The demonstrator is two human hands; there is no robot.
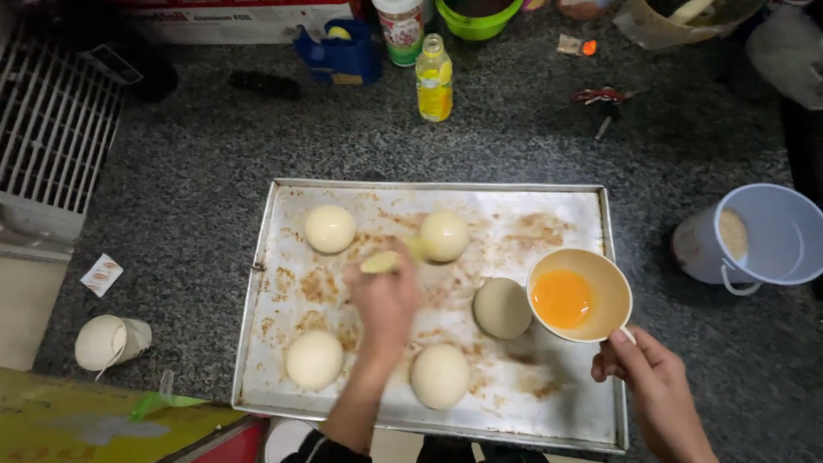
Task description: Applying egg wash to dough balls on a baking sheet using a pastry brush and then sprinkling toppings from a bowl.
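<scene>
1. We work over a dark speckled stone bench (pixel 197 171); a metal grille (pixel 51 120) sits at its far left edge.
2. A large rectangular metal baking tray (pixel 566 214) lies on the bench, its floor streaked with brown residue.
3. A pale blue bucket (pixel 771 236) lies tipped to the right of the tray, apart from it, with some pale grainy stuff inside.
4. Five round dough balls rest on the tray: back left (pixel 330 228), back centre (pixel 446 236), front left (pixel 314 359), front centre (pixel 439 375), and a duller, darker one (pixel 501 308) at centre right, just beside the bowl.
5. Our right hand (pixel 656 377) holds a small cream bowl (pixel 610 283) of orange beaten egg (pixel 561 298) above the right part of the tray; the fingers are clamped on its near rim.
6. Our left hand (pixel 386 300) is over the middle of the tray, fingers clenched around a pale brush (pixel 390 260); the image is blurred, but its tip meets the back-centre dough ball.
7. A small yellow bottle (pixel 435 79) stands behind the tray, with a blue container (pixel 343 53) and a red-and-white tub (pixel 401 30) just beyond.
8. A white cup (pixel 107 341) lies tipped at the bench's left front, near a small sachet (pixel 101 274).
</scene>
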